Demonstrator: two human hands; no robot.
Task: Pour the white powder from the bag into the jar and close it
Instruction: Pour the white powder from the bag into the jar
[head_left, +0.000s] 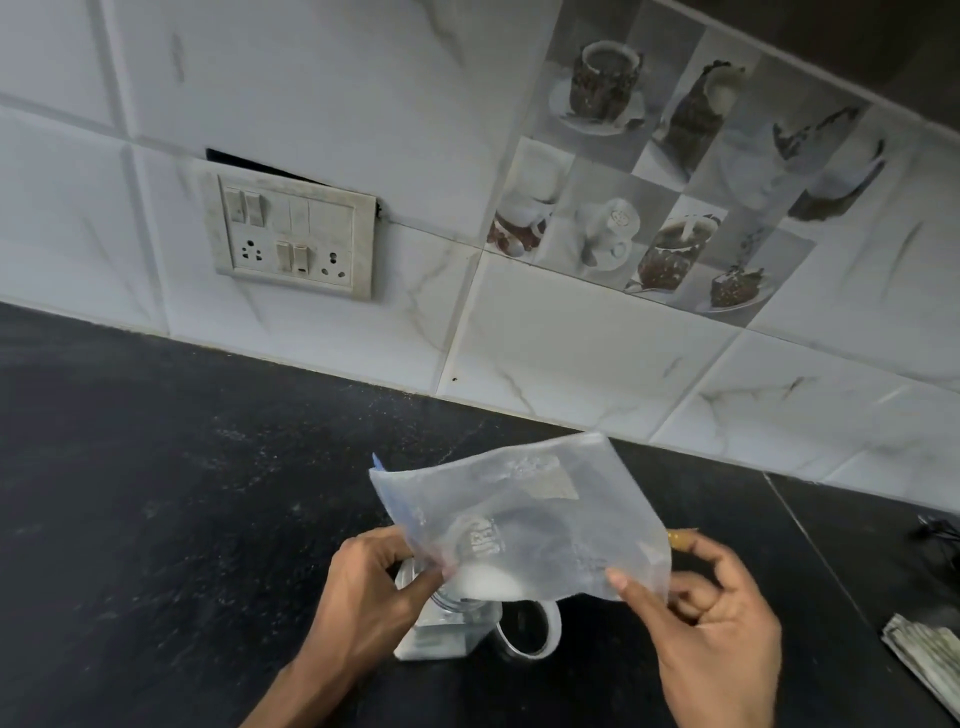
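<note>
Head view: both hands hold the clear bag (524, 519) up over the glass jar (441, 621) at six o'clock on the black counter (156, 493). Left hand (363, 597) pinches the bag's lower corner by the jar mouth; right hand (722, 618) pinches the opposite edge, spare fingers curled. White powder (488, 581) pools at the low corner. Jar's lid (530, 629) lies just beside, at three o'clock.

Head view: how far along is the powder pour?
Done: the clear square glass jar stands open, its round lid beside it on the black counter. In hand: left hand and right hand tip the clear plastic bag, white powder gathered at its low corner over the mouth. Left: emptying it, then closing the jar.
</note>
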